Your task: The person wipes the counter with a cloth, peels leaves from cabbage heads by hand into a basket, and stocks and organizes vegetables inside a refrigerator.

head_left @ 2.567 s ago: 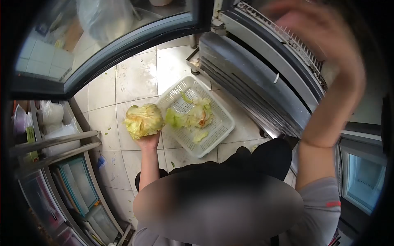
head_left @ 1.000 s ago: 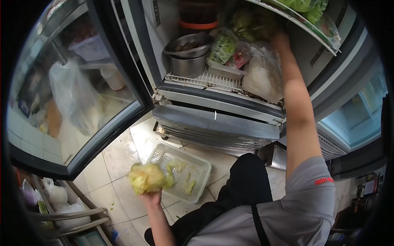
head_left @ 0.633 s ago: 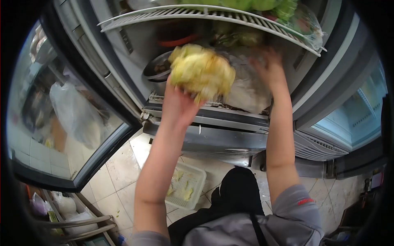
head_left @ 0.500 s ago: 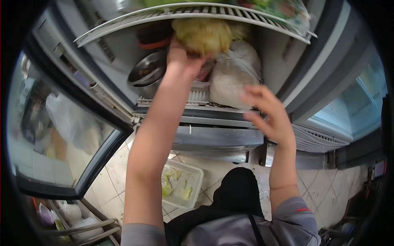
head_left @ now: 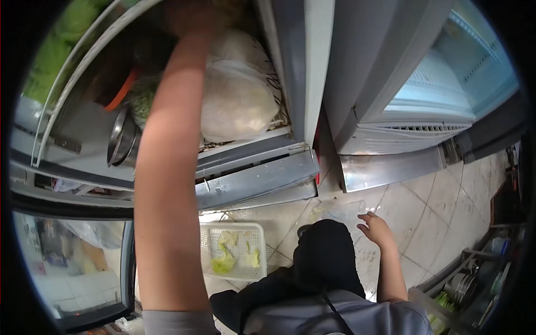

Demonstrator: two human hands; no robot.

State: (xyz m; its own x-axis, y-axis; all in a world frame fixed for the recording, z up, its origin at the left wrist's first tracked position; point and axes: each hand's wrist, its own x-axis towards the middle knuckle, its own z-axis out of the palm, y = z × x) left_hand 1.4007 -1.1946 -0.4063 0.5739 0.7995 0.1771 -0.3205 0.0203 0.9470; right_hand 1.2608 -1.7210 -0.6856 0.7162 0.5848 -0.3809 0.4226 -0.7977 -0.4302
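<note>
My left arm stretches deep into the fridge, over the bottom shelf. My left hand (head_left: 190, 17) is in the dark at the top edge, so its fingers and anything in them cannot be made out. Close by it sits a large pale bundle in a clear plastic bag (head_left: 237, 106). To the left of the forearm are a steel pot (head_left: 121, 139), a leafy green bunch (head_left: 144, 100) and a dark container with an orange rim (head_left: 120, 92). My right hand (head_left: 377, 229) hangs low over the tiled floor, empty, its fingers apart.
A white plastic basket (head_left: 261, 245) with several pale lettuce leaves stands on the floor. The open glass door (head_left: 84, 268) is at lower left. A second fridge (head_left: 402, 137) stands to the right. A rack (head_left: 463, 279) with pans is at lower right.
My view has swung to the right. My left hand, earlier on a yellowish leafy cabbage, has gone deeper into the fridge. My right hand has dropped from beside the bag to over the floor.
</note>
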